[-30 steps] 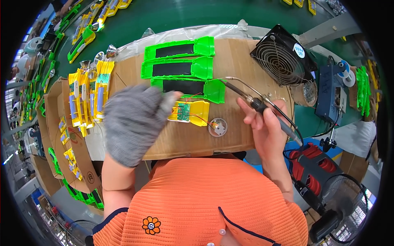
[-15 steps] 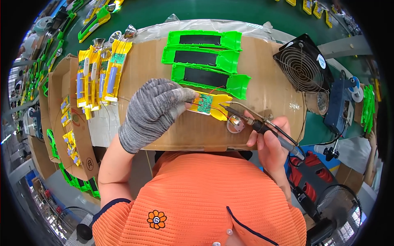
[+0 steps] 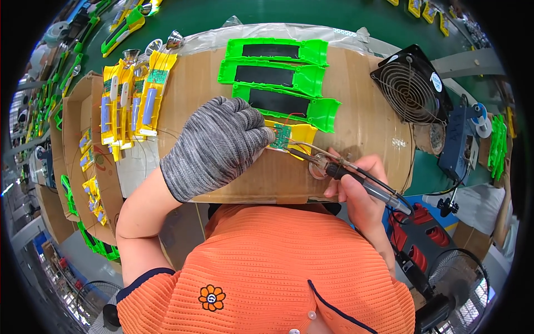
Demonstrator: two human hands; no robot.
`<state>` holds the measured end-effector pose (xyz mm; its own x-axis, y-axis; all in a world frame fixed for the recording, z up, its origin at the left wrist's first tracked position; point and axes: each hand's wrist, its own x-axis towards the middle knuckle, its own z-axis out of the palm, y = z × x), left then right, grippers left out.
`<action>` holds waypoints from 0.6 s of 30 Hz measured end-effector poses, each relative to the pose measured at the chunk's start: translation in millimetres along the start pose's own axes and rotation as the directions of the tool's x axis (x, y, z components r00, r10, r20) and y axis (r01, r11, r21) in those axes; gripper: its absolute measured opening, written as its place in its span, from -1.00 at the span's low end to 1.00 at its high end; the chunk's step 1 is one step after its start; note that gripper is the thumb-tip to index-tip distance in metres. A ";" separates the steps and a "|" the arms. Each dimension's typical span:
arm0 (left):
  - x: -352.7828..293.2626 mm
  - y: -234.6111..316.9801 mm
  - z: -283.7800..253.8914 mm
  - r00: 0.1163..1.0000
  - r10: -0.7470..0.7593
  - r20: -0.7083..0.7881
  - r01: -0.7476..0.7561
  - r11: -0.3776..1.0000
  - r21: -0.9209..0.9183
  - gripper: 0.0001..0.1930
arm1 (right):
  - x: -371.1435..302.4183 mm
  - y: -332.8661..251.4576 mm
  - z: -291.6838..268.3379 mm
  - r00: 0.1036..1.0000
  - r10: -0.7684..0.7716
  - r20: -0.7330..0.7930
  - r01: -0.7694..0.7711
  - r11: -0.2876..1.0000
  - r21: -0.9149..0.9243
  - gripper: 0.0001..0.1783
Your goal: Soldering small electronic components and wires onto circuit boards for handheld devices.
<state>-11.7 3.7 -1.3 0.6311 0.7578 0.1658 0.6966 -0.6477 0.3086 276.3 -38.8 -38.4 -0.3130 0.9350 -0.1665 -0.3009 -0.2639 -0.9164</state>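
Note:
My left hand [image 3: 214,147], in a grey knit glove with bare fingertips, is closed at the left end of a yellow plastic housing [image 3: 304,134]. What its fingers pinch is hidden behind the glove. A green circuit board [image 3: 282,132] with thin wires sits in the housing. My right hand [image 3: 361,183] grips a soldering iron [image 3: 335,170] with a thin metal tube alongside it. The iron's tip reaches the board's lower right edge; whether it touches cannot be seen. Under the iron lies a round clear-and-silver lamp reflector [image 3: 317,167].
Three green covers [image 3: 322,115] with black panels lie beyond the housing. Several yellow housings [image 3: 149,103] with batteries stand at the left, beside a cardboard box [image 3: 78,119]. A black fan [image 3: 411,86] and a blue machine [image 3: 457,142] are at the right.
My left hand has shifted right and turned knuckles up, covering the housing's left end. The soldering iron has moved slightly left and down, bringing its tip to the board.

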 end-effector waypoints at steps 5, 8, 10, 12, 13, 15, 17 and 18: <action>-0.6 0.8 1.3 1.000 0.007 0.013 -0.008 0.999 0.035 -0.85 | 1.7 -0.9 -1.1 0.999 0.000 0.034 0.003 0.997 -0.078 -0.78; -0.7 1.8 1.3 1.000 0.012 -0.001 -0.012 0.999 0.044 -0.85 | -0.3 -2.7 0.1 0.999 0.046 0.011 -0.045 0.995 -0.084 -0.78; -0.3 2.2 1.4 1.000 0.007 0.008 -0.008 0.999 0.040 -0.85 | -1.4 -3.3 1.1 0.995 0.096 -0.018 -0.097 0.994 -0.054 -0.77; -0.7 2.8 0.7 1.000 0.010 0.011 -0.011 0.999 0.052 -0.86 | -1.4 -2.9 1.9 0.995 0.095 -0.017 -0.096 0.994 -0.050 -0.77; -0.8 3.0 0.6 1.000 0.011 0.016 -0.012 0.999 0.053 -0.86 | -1.4 -2.6 2.2 0.995 0.094 -0.017 -0.095 0.994 -0.049 -0.77; -1.0 3.5 0.8 1.000 0.013 0.011 -0.014 0.998 0.064 -0.87 | -1.7 -2.1 2.5 0.996 0.082 -0.017 -0.083 0.995 -0.054 -0.77; -1.1 3.6 1.0 1.000 0.015 0.003 -0.015 0.998 0.066 -0.88 | -2.1 -1.7 2.5 0.996 0.084 -0.024 -0.085 0.995 -0.060 -0.77; -1.0 3.5 1.3 1.000 0.019 -0.007 -0.019 0.997 0.069 -0.88 | -2.0 -1.2 2.5 0.996 0.082 -0.022 -0.083 0.995 -0.051 -0.76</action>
<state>-9.4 0.6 -1.6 0.6420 0.7456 0.1787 0.7064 -0.6658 0.2402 275.0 -40.9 -36.1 -0.3165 0.9154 -0.2487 -0.2276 -0.3278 -0.9169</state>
